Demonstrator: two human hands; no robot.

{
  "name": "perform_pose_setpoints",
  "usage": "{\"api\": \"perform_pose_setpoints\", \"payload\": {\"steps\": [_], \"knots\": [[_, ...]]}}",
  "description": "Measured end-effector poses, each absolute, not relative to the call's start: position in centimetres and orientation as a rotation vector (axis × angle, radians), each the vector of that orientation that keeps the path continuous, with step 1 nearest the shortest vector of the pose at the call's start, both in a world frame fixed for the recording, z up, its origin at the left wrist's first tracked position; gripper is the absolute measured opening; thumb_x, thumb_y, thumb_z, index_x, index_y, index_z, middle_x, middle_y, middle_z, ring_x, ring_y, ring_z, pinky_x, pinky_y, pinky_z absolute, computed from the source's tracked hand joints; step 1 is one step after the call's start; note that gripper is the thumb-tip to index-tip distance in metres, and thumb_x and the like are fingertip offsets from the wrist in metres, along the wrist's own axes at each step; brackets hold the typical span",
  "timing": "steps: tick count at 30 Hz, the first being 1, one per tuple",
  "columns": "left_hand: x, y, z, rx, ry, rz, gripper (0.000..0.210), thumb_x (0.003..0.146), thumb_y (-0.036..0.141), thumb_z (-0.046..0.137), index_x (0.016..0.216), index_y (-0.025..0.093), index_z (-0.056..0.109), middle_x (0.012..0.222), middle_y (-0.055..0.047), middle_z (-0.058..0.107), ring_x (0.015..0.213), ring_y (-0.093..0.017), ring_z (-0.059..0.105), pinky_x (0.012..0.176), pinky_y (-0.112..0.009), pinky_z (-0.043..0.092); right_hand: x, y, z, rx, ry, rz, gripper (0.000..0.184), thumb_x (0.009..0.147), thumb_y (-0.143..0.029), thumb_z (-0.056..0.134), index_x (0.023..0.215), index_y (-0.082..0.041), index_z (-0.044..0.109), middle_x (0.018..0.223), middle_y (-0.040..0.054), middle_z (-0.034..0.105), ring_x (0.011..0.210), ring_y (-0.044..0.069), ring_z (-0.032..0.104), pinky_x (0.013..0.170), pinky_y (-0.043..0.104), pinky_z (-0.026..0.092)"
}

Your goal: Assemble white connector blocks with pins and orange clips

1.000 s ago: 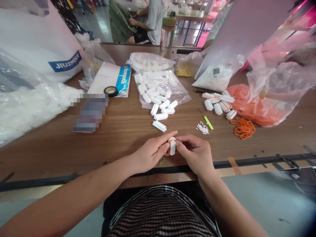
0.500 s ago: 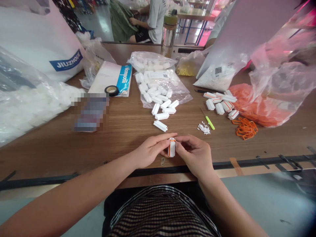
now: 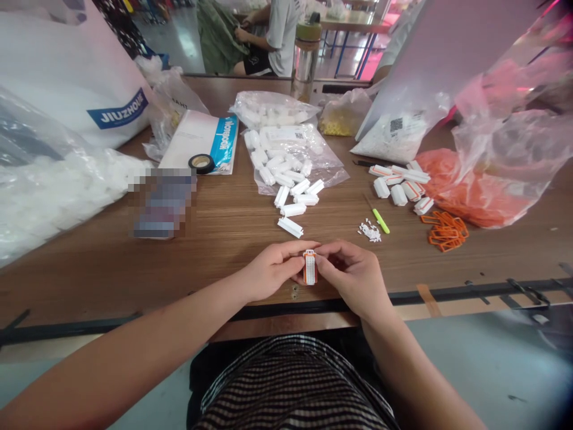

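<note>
Between my two hands is a white plastic connector housing [image 3: 310, 269] with an orange band round its edge, held upright near the table's front edge. My left hand [image 3: 275, 270] grips it from the left with thumb and fingers. From the right, my right hand [image 3: 351, 272] pinches it, thumb against its side. Several plain white housings [image 3: 290, 227] lie just beyond my hands. To the right are a small heap of tiny white pieces [image 3: 369, 230], a yellow-green handled pick tool [image 3: 380, 220] and a pile of orange frames [image 3: 445, 230].
Housings with orange bands [image 3: 398, 185] lie by a bag of orange parts [image 3: 474, 191]. Behind are an open bag of white housings [image 3: 286, 149], a bottle [image 3: 306, 60] and a notebook [image 3: 197, 140] with black tape [image 3: 202, 163]. Large bags stand left; a person sits beyond.
The housing has turned slightly, so its orange edge now shows on both sides. Both hands keep their grip in nearly the same place.
</note>
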State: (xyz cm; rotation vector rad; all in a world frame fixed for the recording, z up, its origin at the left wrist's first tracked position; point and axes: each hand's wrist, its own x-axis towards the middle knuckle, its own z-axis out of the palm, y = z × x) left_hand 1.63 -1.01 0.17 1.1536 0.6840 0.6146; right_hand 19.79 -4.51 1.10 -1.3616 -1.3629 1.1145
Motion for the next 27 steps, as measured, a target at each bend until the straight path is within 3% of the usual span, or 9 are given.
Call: {"api": "perform_pose_setpoints", "payload": {"steps": [5, 9, 22, 27], "knots": [[1.67, -0.74, 0.2, 0.962, 0.673, 0.635, 0.043, 0.087, 0.012, 0.058, 0.13, 0.018, 0.06, 0.111, -0.011, 0.07, 0.09, -0.017, 0.068, 0.083, -0.035, 0.056, 19.57, -4.47, 1.13, -1.353, -1.425, 1.045, 0.014, 0.079, -0.024, 0.068, 0.092, -0.021, 0.071, 0.076, -0.0009, 0.06, 0.066, 0.011, 0.054, 0.06, 0.028, 0.044], [1.62, -0.59, 0.08, 0.857, 0.68, 0.698, 0.043, 0.084, 0.01, 0.059, 0.127, 0.017, 0.061, 0.107, -0.01, 0.07, 0.091, -0.018, 0.068, 0.085, -0.036, 0.055, 19.73, -4.6, 1.24, -1.322, -1.417, 1.189, 0.02, 0.08, -0.022, 0.066, 0.099, -0.021, 0.071, 0.068, -0.0038, 0.055, 0.059, 0.009, 0.049, 0.057, 0.027, 0.041], [1.54, -0.64, 0.37, 0.951, 0.687, 0.712, 0.06, 0.07, -0.001, 0.072, 0.124, 0.022, 0.061, 0.108, -0.006, 0.07, 0.1, -0.017, 0.066, 0.096, -0.037, 0.048, 20.21, -4.48, 0.56, -1.246, -1.379, 1.316, 0.023, 0.08, -0.021, 0.065, 0.103, -0.021, 0.069, 0.075, -0.0023, 0.062, 0.063, 0.009, 0.055, 0.062, 0.026, 0.048], [1.58, -0.72, 0.52, 1.003, 0.719, 0.717, 0.058, 0.071, 0.001, 0.069, 0.124, 0.023, 0.059, 0.108, -0.006, 0.071, 0.102, -0.019, 0.067, 0.095, -0.039, 0.049, 19.62, -4.82, 0.88, -1.308, -1.457, 1.114, 0.018, 0.084, -0.024, 0.064, 0.101, -0.022, 0.071, 0.081, 0.0007, 0.065, 0.07, 0.012, 0.059, 0.067, 0.03, 0.049]]}}
